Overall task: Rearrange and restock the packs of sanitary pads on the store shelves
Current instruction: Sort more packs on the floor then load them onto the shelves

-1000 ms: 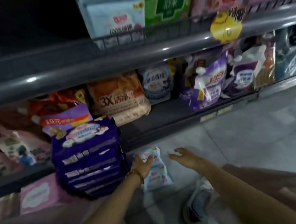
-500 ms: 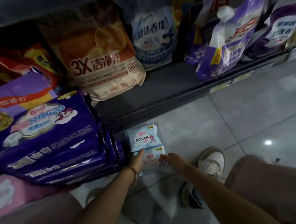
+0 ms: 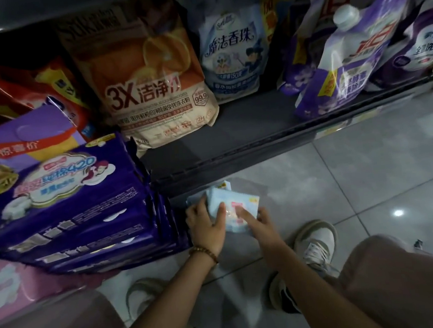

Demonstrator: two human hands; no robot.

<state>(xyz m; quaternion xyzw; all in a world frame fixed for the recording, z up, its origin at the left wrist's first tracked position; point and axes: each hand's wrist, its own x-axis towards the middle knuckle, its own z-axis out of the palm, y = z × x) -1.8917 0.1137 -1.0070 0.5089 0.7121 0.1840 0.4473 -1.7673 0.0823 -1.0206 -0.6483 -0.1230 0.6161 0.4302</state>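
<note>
Grey floor tiles [image 3: 371, 174] run along the foot of the bottom shelf [image 3: 235, 146], and that is where the blue packs [image 3: 235, 210] sit, just in front of the shelf's edge. A second ago my hands were only reaching toward them; now both have closed in. My left hand [image 3: 207, 227] curls round the left side of the front pack, thumb on top. My right hand [image 3: 260, 226] lies on its right side with the fingers [image 3: 243, 214] spread across the face; whether they grip or only rest I cannot tell. The pack has tipped up off the tiles, so the pickup seems begun and the shelving is yet to come.

Left of the blue packs, a stack of purple packs [image 3: 65, 206] juts out past the shelf, resting over a pink pack [image 3: 9, 284]. On the shelf itself, behind the blue packs, stand an orange bag [image 3: 147, 77], a pale blue pouch [image 3: 233, 55] and purple spouted pouches [image 3: 353, 50], none of them pads.
</note>
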